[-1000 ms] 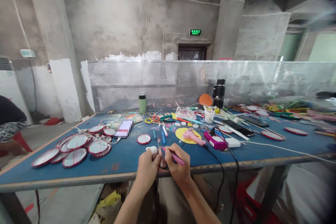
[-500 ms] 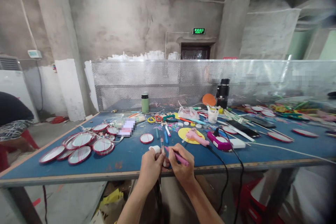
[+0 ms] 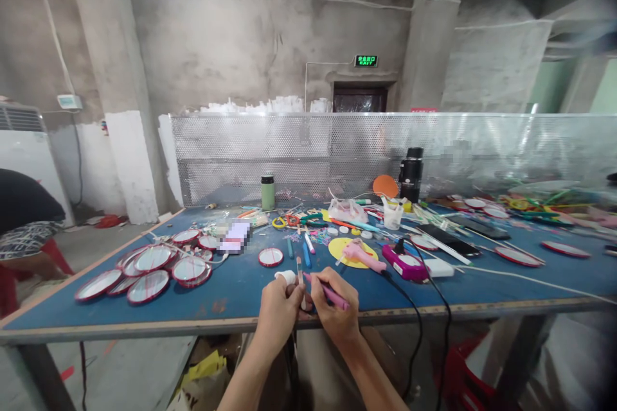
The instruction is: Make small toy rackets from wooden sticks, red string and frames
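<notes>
At the table's front edge, my left hand (image 3: 278, 308) is closed around a flat craft stick (image 3: 299, 273), which stands nearly upright with a pinkish-brown upper end. Something white and rounded (image 3: 286, 277) shows at the fingers of this hand; I cannot tell whether it is a finger wrap or a separate piece. My right hand (image 3: 336, 305) grips a pink marker (image 3: 335, 296), its tip close to the stick. Whether tip and stick touch is too small to tell. Just beyond lie a blue marker (image 3: 307, 254) and a round red-rimmed mirror (image 3: 270, 257).
Red-rimmed mirrors (image 3: 148, 286) are piled at left beside a phone (image 3: 235, 236). At right are a pink glue gun (image 3: 361, 253) on a yellow disc, a purple power strip (image 3: 403, 263) and trailing black cables. A green bottle (image 3: 267, 192) and black flask (image 3: 411, 174) stand behind. Someone sits far left.
The whole view has shifted slightly, with the scene a little lower in the picture. Both hands keep nearly the same pose, still holding the stick and the pink marker.
</notes>
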Demonstrator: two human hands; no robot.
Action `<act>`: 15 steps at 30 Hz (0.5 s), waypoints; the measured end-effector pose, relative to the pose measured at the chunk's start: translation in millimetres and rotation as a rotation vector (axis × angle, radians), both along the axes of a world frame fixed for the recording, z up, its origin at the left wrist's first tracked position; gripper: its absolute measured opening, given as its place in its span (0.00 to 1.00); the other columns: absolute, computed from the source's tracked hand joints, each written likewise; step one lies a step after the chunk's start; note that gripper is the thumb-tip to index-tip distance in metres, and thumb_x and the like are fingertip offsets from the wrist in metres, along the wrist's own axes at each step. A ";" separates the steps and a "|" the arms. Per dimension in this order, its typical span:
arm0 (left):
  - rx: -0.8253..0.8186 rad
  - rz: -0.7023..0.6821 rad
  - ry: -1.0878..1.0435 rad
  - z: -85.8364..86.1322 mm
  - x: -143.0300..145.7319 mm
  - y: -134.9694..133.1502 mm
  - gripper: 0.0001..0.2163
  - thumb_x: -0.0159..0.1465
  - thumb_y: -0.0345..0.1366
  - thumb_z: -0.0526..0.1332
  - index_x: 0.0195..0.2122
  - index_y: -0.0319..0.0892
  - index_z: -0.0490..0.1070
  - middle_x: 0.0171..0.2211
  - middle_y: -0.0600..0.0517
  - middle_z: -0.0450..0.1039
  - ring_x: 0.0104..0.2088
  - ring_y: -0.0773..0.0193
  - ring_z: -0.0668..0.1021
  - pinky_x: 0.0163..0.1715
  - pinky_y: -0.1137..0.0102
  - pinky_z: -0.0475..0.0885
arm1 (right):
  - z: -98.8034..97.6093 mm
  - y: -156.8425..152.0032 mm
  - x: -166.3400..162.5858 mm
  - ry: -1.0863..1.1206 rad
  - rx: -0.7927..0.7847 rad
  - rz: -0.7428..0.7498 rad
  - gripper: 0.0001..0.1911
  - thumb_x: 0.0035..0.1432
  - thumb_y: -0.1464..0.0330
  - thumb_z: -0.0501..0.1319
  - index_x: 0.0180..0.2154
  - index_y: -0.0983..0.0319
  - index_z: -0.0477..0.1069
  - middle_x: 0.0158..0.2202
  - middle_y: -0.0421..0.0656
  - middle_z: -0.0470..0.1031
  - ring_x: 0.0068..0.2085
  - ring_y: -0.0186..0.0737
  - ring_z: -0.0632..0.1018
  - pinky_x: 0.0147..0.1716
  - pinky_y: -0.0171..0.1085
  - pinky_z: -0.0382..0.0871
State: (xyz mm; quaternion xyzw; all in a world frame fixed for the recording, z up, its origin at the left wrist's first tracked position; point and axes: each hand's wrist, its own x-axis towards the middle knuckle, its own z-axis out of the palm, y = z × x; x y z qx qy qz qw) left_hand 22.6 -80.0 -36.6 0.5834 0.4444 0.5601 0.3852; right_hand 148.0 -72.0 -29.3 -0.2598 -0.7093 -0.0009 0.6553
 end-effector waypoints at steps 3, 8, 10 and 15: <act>0.001 0.013 -0.005 1.5 1.6 0.2 0.14 0.58 0.49 0.61 0.28 0.43 0.66 0.20 0.55 0.72 0.20 0.62 0.77 0.19 0.70 0.76 | 0.4 1.4 0.5 -0.005 0.022 0.009 0.08 0.62 0.74 0.58 0.30 0.61 0.71 0.24 0.38 0.71 0.24 0.32 0.72 0.27 0.32 0.67; 0.012 0.027 0.002 4.6 3.4 -0.5 0.16 0.58 0.52 0.59 0.26 0.43 0.65 0.18 0.56 0.69 0.16 0.64 0.74 0.18 0.69 0.76 | 0.0 3.6 0.8 0.008 0.046 0.013 0.08 0.61 0.75 0.59 0.30 0.60 0.70 0.23 0.38 0.70 0.24 0.33 0.71 0.27 0.32 0.66; 0.019 0.036 0.011 4.5 2.9 -1.0 0.16 0.58 0.51 0.59 0.25 0.43 0.65 0.18 0.56 0.70 0.17 0.63 0.75 0.18 0.69 0.75 | -0.9 3.2 1.0 0.012 0.038 0.006 0.08 0.61 0.74 0.58 0.30 0.60 0.71 0.23 0.38 0.71 0.24 0.33 0.72 0.26 0.32 0.66; 0.019 0.019 0.024 4.2 1.1 -3.4 0.15 0.57 0.50 0.60 0.27 0.43 0.66 0.19 0.55 0.71 0.19 0.63 0.75 0.17 0.71 0.74 | -3.0 1.0 1.0 0.008 0.000 -0.021 0.09 0.62 0.73 0.57 0.29 0.61 0.71 0.23 0.38 0.71 0.23 0.33 0.72 0.26 0.32 0.67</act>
